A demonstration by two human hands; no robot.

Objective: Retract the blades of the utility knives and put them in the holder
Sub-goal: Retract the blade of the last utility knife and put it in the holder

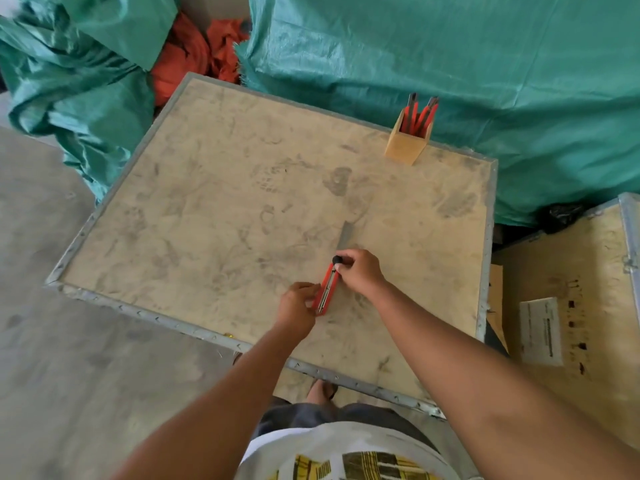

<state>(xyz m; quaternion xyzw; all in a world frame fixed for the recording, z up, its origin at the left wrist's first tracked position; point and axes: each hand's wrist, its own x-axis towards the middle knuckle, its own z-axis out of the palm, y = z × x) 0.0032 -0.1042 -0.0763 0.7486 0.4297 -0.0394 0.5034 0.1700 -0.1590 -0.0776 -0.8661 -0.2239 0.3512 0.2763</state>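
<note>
Both hands' fingers (pixel 341 266) hide knife (pixel 325 289) w/ blade (pixel 344 235) out

We stood in a warehouse or storeroom: a scuffed plywood crate (pixel 242 202) with metal edging was our surface, green tarpaulins (pixel 450 64) covered bulky goods, and the concrete floor (pixel 52 306) was bare.

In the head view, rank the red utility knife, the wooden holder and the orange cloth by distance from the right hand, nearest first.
1. Red utility knife: on the crate top, under the right hand, whose fingers sit on its black knob.
2. Wooden holder: upright near the crate's far right edge, knives inside.
3. Orange cloth: beyond the crate's far left corner, between green tarps.
</note>
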